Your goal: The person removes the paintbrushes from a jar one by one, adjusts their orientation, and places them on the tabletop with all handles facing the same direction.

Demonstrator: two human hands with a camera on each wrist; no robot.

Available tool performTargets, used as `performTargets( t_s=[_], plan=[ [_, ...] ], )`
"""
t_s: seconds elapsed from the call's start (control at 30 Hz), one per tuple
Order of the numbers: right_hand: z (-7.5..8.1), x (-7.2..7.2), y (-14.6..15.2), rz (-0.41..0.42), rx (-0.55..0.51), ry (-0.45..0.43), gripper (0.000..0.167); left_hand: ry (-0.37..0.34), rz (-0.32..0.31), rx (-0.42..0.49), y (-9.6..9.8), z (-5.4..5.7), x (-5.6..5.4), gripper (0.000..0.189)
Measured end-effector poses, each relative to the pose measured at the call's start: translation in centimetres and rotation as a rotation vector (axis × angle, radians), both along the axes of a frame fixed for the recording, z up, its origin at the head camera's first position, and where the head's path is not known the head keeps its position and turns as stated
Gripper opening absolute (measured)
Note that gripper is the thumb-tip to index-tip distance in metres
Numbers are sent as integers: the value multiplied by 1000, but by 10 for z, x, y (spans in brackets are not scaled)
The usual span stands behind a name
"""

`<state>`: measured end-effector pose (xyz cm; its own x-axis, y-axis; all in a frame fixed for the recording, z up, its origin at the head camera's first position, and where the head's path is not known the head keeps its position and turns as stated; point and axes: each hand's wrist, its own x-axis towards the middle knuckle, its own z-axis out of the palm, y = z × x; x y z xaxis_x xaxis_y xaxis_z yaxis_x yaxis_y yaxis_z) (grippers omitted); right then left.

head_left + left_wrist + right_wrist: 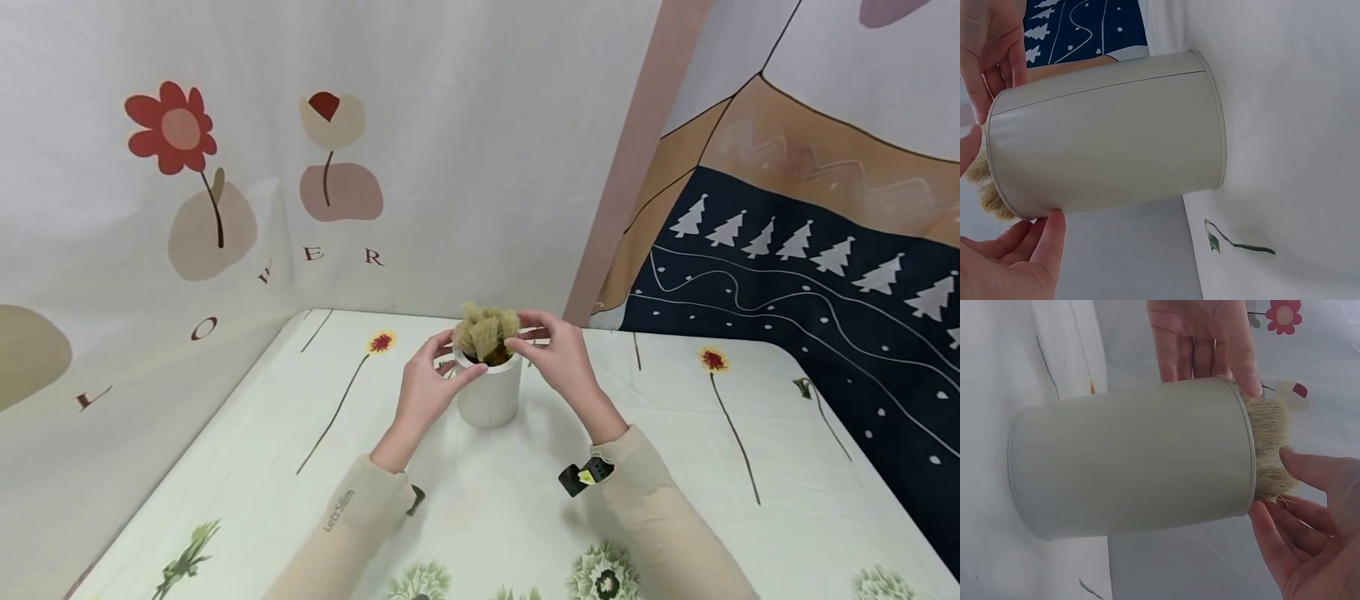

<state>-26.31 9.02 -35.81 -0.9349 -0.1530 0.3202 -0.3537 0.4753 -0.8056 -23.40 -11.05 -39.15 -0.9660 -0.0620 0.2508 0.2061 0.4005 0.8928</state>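
Observation:
A white cylindrical pot [489, 402] stands upright on the table. Tan, bristly dried grass [483, 331] sticks up out of its mouth, and brown stuff shows just below inside the rim. My left hand [429, 385] holds the pot near its top, thumb at the rim and fingers along the outer side. From the other side, my right hand [564, 357] holds the dried grass, its thumb pressed to the front of the tufts. The right wrist view shows that thumb on the dried grass [1270, 428], with the index fingertip right at the rim.
White cloth printed with flowers covers the table [480, 508]. Behind rises a pale curtain [480, 150] with flower prints and letters. A dark cloth with white trees [780, 275] hangs along the right side. Each wrist wears a black device, such as the right wrist camera [581, 477].

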Motion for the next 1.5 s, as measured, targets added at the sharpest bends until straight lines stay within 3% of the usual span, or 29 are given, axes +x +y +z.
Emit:
performTargets(
  t_s=[0.47, 0.83, 1.17, 1.5],
  plan=[
    [1, -1, -6, -90, 30, 69, 20, -9, 16, 58, 5, -3, 4, 73],
    [13, -1, -6, -83, -18, 152, 14, -15, 57, 68, 21, -10, 7, 85],
    [42, 1, 2, -69, -193, 198, 15, -28, 58, 74, 21, -9, 5, 84],
    [77, 1, 24, 6, -493, 114, 17, -68, 42, 58, 16, -6, 4, 83]
  ],
)
